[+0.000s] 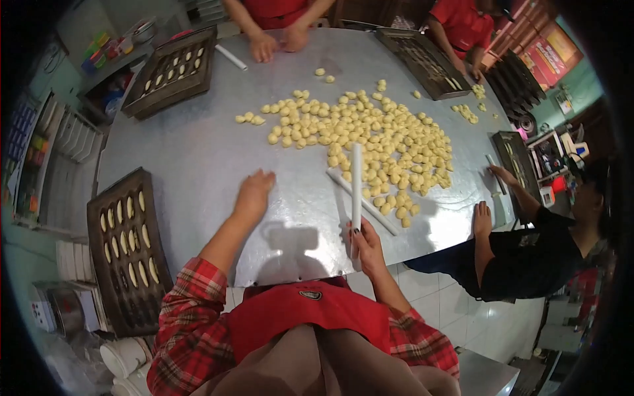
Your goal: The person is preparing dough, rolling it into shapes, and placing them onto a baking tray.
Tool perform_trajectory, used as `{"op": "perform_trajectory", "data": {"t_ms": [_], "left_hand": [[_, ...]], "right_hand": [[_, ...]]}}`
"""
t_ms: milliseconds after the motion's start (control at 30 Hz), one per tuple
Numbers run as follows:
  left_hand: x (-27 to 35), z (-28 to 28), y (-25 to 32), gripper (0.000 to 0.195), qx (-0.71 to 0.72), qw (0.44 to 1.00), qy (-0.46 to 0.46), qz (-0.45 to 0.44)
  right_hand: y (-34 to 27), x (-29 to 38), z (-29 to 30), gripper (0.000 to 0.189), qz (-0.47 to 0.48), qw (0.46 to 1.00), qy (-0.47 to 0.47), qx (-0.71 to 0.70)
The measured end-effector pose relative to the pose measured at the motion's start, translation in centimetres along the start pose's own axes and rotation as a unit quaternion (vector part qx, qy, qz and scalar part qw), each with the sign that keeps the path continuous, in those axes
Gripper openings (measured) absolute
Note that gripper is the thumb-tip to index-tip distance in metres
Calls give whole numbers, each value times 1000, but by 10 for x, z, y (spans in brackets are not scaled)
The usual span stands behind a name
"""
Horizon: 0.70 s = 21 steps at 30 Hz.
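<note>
My right hand [367, 243] grips the lower end of a white rod [356, 183], probably a plastic tube used as a rolling pin, which points away from me. Beneath it, a second white rod [364, 202] lies slantwise on the metal tabletop [183, 163]. My left hand [254, 196] is blurred, low over or on the metal to the left; whether anything sits under its palm is hidden. Beyond both hands spreads a large heap of small yellow dough balls [366, 128], whose near end reaches close to the second rod.
At left, a dark moulded baking tray [94, 218] holds shaped dough pieces [131, 208]; similar trays stand at far left [166, 94] and far right [421, 64]. Co-workers' hands [280, 42] are at the far edge. Another person [535, 252] works at right beside a tray [517, 163].
</note>
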<state>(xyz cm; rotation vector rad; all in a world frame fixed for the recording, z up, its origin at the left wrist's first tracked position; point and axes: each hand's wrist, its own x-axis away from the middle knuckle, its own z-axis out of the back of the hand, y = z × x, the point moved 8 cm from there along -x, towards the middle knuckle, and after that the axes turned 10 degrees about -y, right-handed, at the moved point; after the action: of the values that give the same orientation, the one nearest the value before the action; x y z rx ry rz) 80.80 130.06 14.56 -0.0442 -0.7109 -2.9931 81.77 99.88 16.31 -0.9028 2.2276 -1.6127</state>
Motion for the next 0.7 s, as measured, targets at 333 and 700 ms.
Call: {"op": "perform_trajectory", "data": {"t_ms": [333,700], "left_hand": [[77,101,12,72,25,960,274,-52],[3,64,-89,61,-27,977,179,115]], "right_hand": [[-6,-115,-140,43,235,711,-258,611],[40,-235,-165,32,236,678,-225,658]]}}
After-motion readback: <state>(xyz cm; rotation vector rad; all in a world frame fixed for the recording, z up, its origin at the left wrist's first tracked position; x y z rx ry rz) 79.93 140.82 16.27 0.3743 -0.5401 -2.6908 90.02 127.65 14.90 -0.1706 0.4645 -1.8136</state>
